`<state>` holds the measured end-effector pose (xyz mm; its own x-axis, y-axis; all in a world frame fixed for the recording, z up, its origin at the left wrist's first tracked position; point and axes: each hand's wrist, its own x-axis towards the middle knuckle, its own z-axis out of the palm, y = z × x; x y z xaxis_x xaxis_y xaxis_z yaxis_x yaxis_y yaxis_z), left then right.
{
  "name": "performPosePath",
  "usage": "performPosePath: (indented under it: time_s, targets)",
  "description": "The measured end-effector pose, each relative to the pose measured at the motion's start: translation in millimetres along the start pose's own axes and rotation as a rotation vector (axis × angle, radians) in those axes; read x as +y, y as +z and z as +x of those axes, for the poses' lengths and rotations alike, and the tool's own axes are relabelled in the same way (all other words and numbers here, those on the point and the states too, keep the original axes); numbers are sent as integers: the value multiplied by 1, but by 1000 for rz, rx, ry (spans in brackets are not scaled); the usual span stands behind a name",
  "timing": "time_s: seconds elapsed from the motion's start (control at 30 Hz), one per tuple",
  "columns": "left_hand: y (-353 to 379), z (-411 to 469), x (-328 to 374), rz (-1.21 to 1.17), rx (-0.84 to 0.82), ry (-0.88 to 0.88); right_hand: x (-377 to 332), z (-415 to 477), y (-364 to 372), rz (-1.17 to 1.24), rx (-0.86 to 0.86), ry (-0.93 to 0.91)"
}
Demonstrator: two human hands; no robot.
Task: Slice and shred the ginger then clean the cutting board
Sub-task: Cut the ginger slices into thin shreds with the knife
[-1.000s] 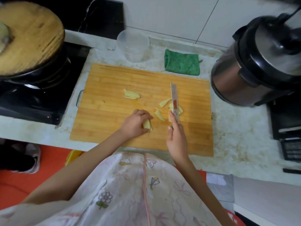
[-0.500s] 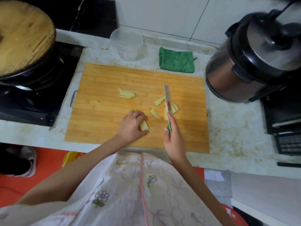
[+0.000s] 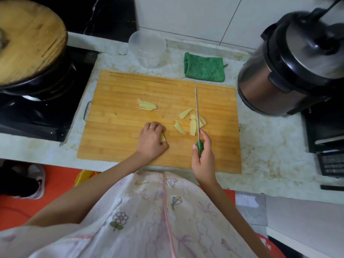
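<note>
A bamboo cutting board (image 3: 115,146) lies on the counter. My left hand (image 3: 151,141) grips a small ginger piece (image 3: 162,138) against the board near its middle front. My right hand (image 3: 202,155) holds the green handle of a knife (image 3: 196,108), whose blade stands edge-down and points away from me over several loose ginger slices (image 3: 191,121). A small pile of ginger shreds (image 3: 147,105) lies further back on the board, left of the blade.
A green cloth (image 3: 203,69) and a clear plastic cup (image 3: 147,49) sit behind the board. A pressure cooker (image 3: 290,71) stands at the right. At the left, a black pot with a wooden lid (image 3: 28,40) sits on a stove.
The knife has drifted right, away from my left hand, and now sits over the loose slices. My left hand stays on the ginger piece.
</note>
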<state>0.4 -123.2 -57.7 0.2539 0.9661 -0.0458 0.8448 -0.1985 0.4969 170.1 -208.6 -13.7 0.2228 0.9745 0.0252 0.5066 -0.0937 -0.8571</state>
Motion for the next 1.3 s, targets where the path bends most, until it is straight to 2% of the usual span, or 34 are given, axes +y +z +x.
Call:
performPosePath:
  time_s: [0.1,0.2,0.27,0.4,0.47,0.67,0.77,0.93,1.13,1.3]
  targets:
    - [-3,-1,-3,6,-19,-45,-1,0,-1,-11,-17,5]
    - [-10,-3,-9,20,-59,4,-2,0,-3,-10,-51,34]
    - [-15,-4,-21,36,-104,118,-1,0,-2,-4,-103,47]
    - [-26,-3,-37,173,-214,457,4,-1,3,-25,-218,107]
    - [-29,1,-38,204,-234,533,5,-2,5,-25,-273,116]
    - [-41,14,-35,95,-187,459,1,0,11,-21,-389,155]
    - [-39,13,-40,86,-147,481,-3,2,12,-65,-444,146]
    - [-27,11,-43,20,-57,472,-5,7,18,-100,-459,130]
    - [-22,9,-48,-6,-72,423,-5,7,18,-82,-467,154]
    - [-11,3,-54,-42,-17,386,-7,9,18,-64,-488,172]
